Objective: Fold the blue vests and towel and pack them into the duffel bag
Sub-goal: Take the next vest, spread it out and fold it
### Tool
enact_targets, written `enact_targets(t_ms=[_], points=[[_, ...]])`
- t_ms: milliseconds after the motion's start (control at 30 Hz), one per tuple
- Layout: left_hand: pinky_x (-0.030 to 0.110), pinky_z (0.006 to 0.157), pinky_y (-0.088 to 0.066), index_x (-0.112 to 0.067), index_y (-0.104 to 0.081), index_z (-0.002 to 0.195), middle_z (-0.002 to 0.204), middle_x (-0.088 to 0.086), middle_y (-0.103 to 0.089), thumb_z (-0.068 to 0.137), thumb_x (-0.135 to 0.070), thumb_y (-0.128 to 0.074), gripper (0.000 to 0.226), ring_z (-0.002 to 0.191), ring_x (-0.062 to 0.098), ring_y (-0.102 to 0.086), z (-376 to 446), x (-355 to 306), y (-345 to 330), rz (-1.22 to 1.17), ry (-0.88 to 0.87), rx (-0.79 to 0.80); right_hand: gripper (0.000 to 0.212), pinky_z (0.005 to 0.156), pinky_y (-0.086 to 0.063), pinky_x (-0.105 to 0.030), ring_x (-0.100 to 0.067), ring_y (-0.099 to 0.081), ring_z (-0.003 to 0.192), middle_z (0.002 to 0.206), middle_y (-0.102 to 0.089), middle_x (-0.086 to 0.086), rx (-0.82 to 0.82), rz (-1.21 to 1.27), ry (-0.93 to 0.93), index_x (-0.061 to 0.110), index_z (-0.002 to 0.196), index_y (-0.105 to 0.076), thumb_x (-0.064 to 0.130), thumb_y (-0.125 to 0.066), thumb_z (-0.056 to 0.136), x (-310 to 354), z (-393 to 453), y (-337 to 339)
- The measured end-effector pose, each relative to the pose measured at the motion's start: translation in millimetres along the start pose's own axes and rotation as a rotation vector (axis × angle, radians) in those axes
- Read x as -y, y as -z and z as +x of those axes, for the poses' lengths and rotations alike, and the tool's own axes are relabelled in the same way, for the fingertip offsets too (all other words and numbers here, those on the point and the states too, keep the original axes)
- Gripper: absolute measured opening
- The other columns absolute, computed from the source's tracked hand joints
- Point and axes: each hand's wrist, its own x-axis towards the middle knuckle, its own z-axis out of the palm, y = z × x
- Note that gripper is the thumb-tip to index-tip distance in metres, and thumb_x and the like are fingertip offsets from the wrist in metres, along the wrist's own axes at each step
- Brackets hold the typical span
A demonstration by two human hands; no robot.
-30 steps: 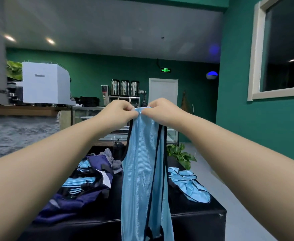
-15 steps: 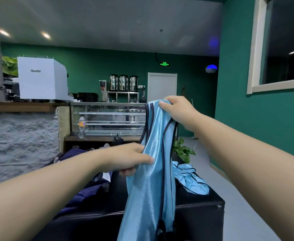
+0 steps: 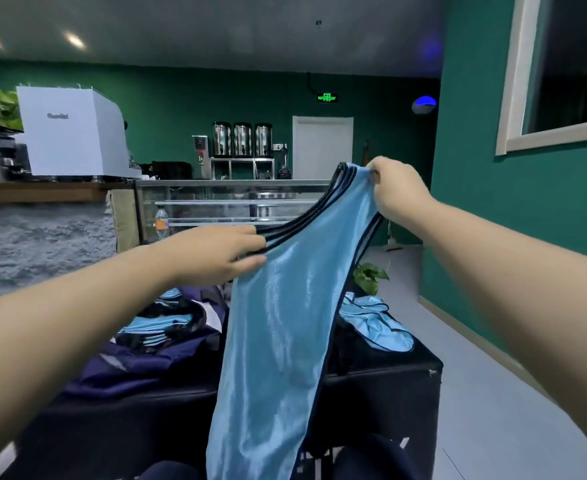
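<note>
Right hand (image 3: pixel 394 188) is pinching the bunched shoulder straps of the vest (image 3: pixel 281 327) up high, and the left hand (image 3: pixel 216 254) has its fingers and thumb nipping the dark-trimmed edge lower down to the left, so the vest hangs in the air as a long strip over the front edge of the bench (image 3: pixel 382 386). Looks to me like the lengthwise fold is made and the crosswise fold is next. I'd keep the strap end clamped tight so the trims stay stacked, and keep the top edge taut between both hands, because this shiny fabric will probably slide out of line the second it goes slack. Lower the tail onto the bench first, then bring the top down over it instead of folding in mid-air. The bag (image 3: pixel 139 372) sits open at the left end of the bench with folded blue pieces (image 3: pixel 160 322) already inside, and another vest (image 3: pixel 375 323) lies loose near the right end, so there's more to do. Can't pick out the towel for sure.
</note>
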Motion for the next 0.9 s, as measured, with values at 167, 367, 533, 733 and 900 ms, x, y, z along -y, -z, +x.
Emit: enact_targets(t_ms=[167, 367, 533, 733, 900], points=[[0.027, 0.078, -0.034, -0.027, -0.040, 0.088, 0.089, -0.007, -0.040, 0.101, -0.042, -0.030, 0.023, 0.082, 0.011, -0.044, -8, -5, -21, 0.046, -0.045, 0.226, 0.029, 0.056, -0.036, -0.031, -0.024, -0.048, 0.079, 0.101, -0.061, -0.021, 0.322, -0.054, 0.008, -0.004, 0.109, -0.059, -0.005, -0.034, 0.093, 5, -9, -3], [0.021, 0.072, -0.036, -0.017, -0.060, 0.093, 0.086, -0.007, -0.051, 0.096, -0.035, -0.050, 0.021, 0.078, 0.004, -0.048, -8, 4, -21, -0.184, -0.012, -0.055, 0.030, 0.065, -0.032, -0.031, -0.023, -0.041, 0.081, 0.100, -0.051, -0.020, 0.233, 0.085, -0.038, -0.005, 0.112, -0.053, 0.004, -0.029, 0.096, 16, -3, 1], [0.014, 0.068, -0.042, -0.026, -0.063, 0.091, 0.085, -0.016, -0.061, 0.082, -0.028, -0.071, 0.012, 0.083, -0.003, -0.056, -10, -2, -27, -0.454, 0.106, -0.296, 0.027, 0.062, -0.036, -0.034, -0.021, -0.038, 0.076, 0.088, -0.046, -0.013, 0.168, 0.223, 0.012, 0.002, 0.097, -0.054, 0.018, -0.033, 0.098, 17, 3, 0], [0.006, 0.070, -0.035, -0.022, -0.056, 0.104, 0.090, -0.012, -0.047, 0.081, -0.002, -0.070, 0.034, 0.079, -0.007, -0.046, -4, -6, -62, -0.596, 0.171, -0.553, 0.014, 0.056, -0.032, -0.022, -0.007, -0.042, 0.065, 0.078, -0.049, 0.007, 0.052, 0.304, 0.082, 0.016, 0.099, -0.053, 0.024, -0.042, 0.100, -1, 17, -34], [0.022, 0.066, -0.039, -0.025, -0.040, 0.093, 0.088, 0.006, -0.062, 0.085, 0.005, -0.063, 0.039, 0.073, 0.015, -0.046, 10, -4, -110, -1.141, 0.384, -0.490, 0.017, 0.070, -0.037, -0.027, -0.016, -0.052, 0.084, 0.093, -0.059, 0.001, 0.054, 0.338, 0.062, 0.012, 0.101, -0.060, 0.023, -0.046, 0.100, -16, 19, -82]])
